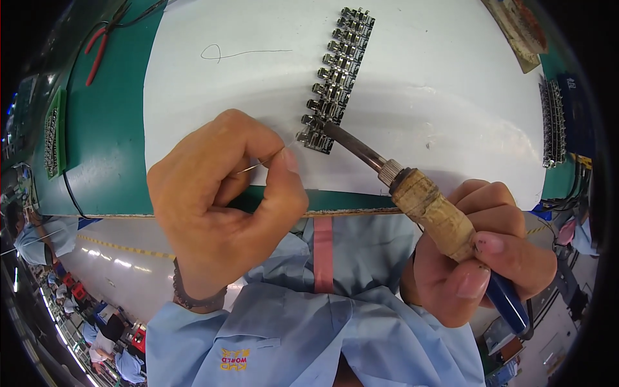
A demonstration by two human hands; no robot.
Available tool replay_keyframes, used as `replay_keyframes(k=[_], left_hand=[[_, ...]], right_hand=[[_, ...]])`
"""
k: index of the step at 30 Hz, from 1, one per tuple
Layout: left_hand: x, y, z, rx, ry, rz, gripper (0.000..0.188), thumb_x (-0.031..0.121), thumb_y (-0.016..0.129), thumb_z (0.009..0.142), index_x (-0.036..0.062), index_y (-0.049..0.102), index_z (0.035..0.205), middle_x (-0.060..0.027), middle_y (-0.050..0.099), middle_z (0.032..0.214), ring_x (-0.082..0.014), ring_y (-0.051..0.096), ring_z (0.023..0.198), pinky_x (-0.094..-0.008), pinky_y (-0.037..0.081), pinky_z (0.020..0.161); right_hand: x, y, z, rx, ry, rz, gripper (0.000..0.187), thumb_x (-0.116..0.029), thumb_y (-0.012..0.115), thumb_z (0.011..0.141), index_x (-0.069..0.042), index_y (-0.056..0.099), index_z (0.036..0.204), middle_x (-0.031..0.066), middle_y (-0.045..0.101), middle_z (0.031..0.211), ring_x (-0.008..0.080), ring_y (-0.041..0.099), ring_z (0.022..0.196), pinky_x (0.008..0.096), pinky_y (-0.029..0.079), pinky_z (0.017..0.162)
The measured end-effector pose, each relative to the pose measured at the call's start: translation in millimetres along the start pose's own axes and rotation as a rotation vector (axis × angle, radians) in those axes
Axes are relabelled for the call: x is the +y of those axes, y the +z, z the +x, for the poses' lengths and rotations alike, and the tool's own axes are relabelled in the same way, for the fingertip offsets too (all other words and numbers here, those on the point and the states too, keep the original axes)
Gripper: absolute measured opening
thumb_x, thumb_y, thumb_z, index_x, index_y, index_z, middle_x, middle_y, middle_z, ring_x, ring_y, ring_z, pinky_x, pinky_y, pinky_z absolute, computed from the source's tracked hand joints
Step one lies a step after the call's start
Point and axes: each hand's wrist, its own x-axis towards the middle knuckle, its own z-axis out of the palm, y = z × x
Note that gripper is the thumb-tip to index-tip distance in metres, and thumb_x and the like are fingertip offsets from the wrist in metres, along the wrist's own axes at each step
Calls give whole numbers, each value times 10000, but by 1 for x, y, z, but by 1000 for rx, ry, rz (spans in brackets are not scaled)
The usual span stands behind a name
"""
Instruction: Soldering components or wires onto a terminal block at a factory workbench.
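A dark strip of small circuit boards with metal connectors [340, 71] lies on a white sheet [245, 84], slanting away from me. My right hand [487, 248] grips a soldering iron [429, 209] by its tape-wrapped handle. The iron's tip reaches the near end of the strip, by the second connector from the bottom. My left hand [229, 193] pinches a thin solder wire [253, 168] between thumb and forefinger, just left of that end. The wire's far end is hard to make out there.
Red-handled pliers [98, 51] lie at the far left on the green mat [109, 155]. A green board [55, 132] sits at the left edge, another connector strip [552, 122] at the right. A loose wire [248, 53] rests on the sheet. A worn wooden piece [516, 32] stands far right.
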Motion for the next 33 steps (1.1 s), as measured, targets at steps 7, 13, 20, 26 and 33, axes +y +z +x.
replay_keyframes(k=[7, 13, 20, 26, 33], left_hand=[[2, 0, 2, -11, -7, 44, 100, 10, 629, 761, 12, 540, 718, 84, 331, 551, -2, 209, 512, -209, 133, 479], [-1, -1, -3, 20, -18, 7, 84, 24, 624, 802, 14, 550, 764, 73, 369, 599, -6, 241, 541, -204, 157, 492], [-7, 5, -4, 289, -12, -247, 60, 3, 612, 849, 4, 557, 825, 66, 442, 627, 9, 275, 531, -169, 177, 479], [-10, -1, -3, 296, 37, -401, 68, -24, 619, 840, -17, 555, 864, 69, 446, 619, 13, 260, 513, -161, 181, 469], [-8, -2, -6, 204, 56, -187, 83, -49, 619, 802, 0, 563, 838, 32, 462, 697, -17, 330, 601, -181, 248, 552]], right_hand=[[-1, -2, 2, -38, -21, -11, 300, -305, 623, 885, -70, 451, 955, 46, 451, 607, 139, 411, 504, 297, 345, 486], [-1, -8, 4, -100, -2, -3, 298, -306, 631, 882, -74, 456, 948, 40, 458, 580, 134, 424, 492, 284, 360, 476], [0, -3, 4, -49, 6, 22, 290, -302, 632, 878, -72, 466, 943, 44, 466, 570, 131, 428, 484, 275, 362, 465], [-1, 0, 5, 11, 10, 22, 246, -260, 608, 878, -71, 473, 960, 46, 464, 575, 127, 423, 494, 273, 348, 473], [2, -2, 0, 86, -35, 92, 198, -213, 572, 871, -68, 477, 966, 44, 454, 586, 130, 409, 514, 275, 312, 489]])
